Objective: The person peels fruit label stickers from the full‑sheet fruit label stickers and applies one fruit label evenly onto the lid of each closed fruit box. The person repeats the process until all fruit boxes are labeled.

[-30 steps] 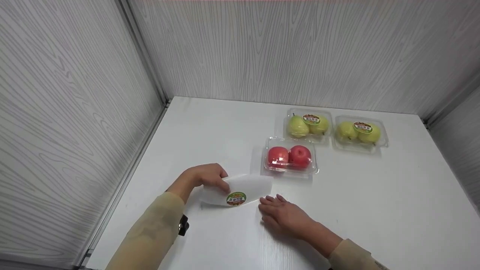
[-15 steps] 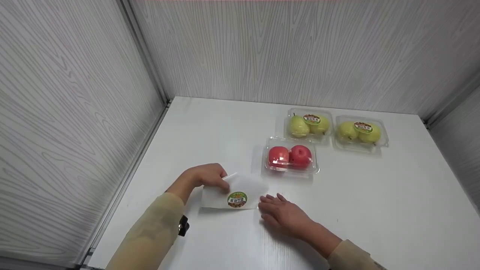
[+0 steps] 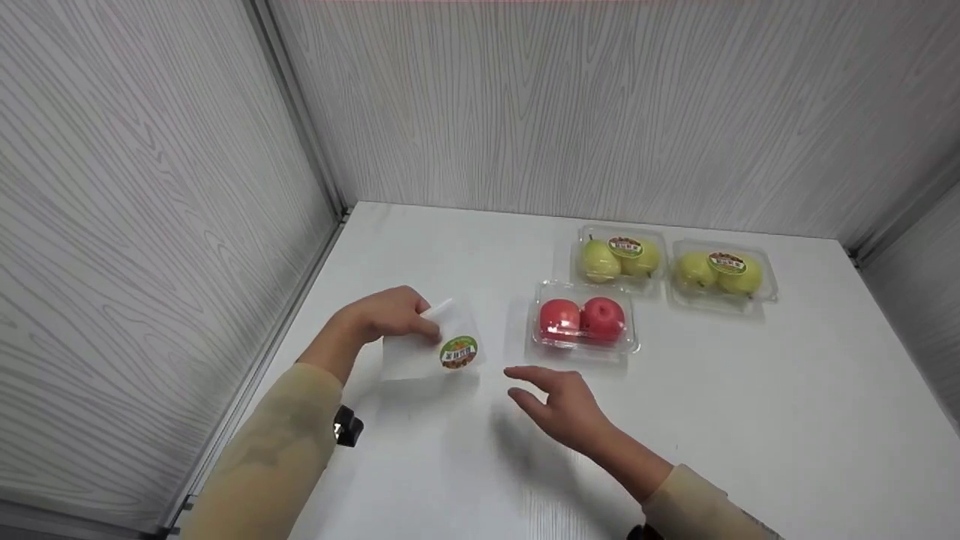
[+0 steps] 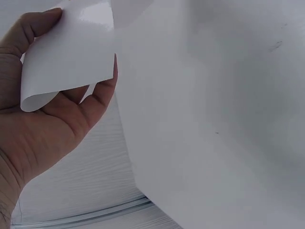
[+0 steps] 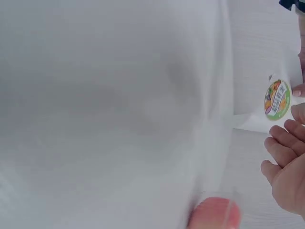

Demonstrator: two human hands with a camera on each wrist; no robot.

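My left hand [image 3: 391,310] grips a white backing sheet [image 3: 409,358], with the thumb on its upper face. The left wrist view shows the sheet [image 4: 71,52] bent into a curve across the fingers. On its right part sits a round fruit sticker [image 3: 458,352], green-edged with printed characters, seen also in the right wrist view as a sticker [image 5: 277,99]. To the right of the sheet, my right hand [image 3: 568,406] hovers above the table with thumb and forefinger spread apart, holding nothing. A clear plastic box [image 3: 586,346] with two red apples [image 3: 559,318] lies beyond the right hand.
Two clear boxes of yellow-green pears, a left one [image 3: 621,255] and a right one [image 3: 724,271], stand at the back right, each with a round sticker on its lid. Pale wood-grain panels [image 3: 525,105] border the white table [image 3: 750,405] behind and at the sides.
My left hand has lifted the sheet up and away to the left. My right hand has risen from the table beside the sheet's edge, its thumb and forefinger now apart.
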